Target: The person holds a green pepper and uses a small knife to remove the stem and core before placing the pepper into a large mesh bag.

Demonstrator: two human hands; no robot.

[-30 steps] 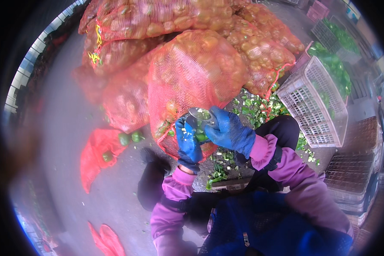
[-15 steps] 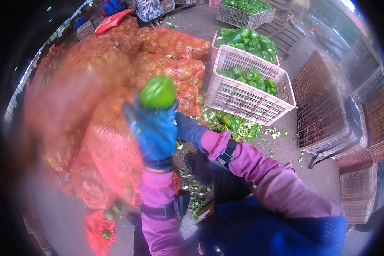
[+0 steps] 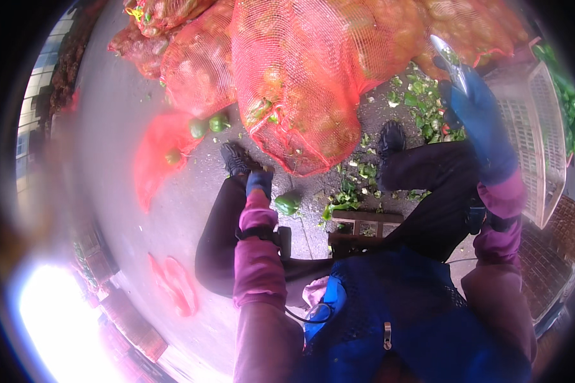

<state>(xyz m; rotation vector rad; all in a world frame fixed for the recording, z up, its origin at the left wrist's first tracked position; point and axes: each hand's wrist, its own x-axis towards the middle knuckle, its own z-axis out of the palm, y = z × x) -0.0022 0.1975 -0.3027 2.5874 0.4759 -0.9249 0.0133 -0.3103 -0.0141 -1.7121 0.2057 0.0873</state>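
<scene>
Upper right, right hand [image 3: 482, 121] gripping metal tool [image 3: 450, 64], fingers wrapped; mid-frame, left hand [image 3: 259, 182] hanging near green pepper [image 3: 288, 203], finger spread unclear. Probably reaching stage, grasp needing opened fingers.

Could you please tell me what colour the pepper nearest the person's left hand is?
The pepper is green, showing best in the head view.

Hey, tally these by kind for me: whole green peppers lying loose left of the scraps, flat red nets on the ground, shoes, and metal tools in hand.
Peppers: 4
Red nets: 2
Shoes: 2
Metal tool: 1
Total: 9
</scene>
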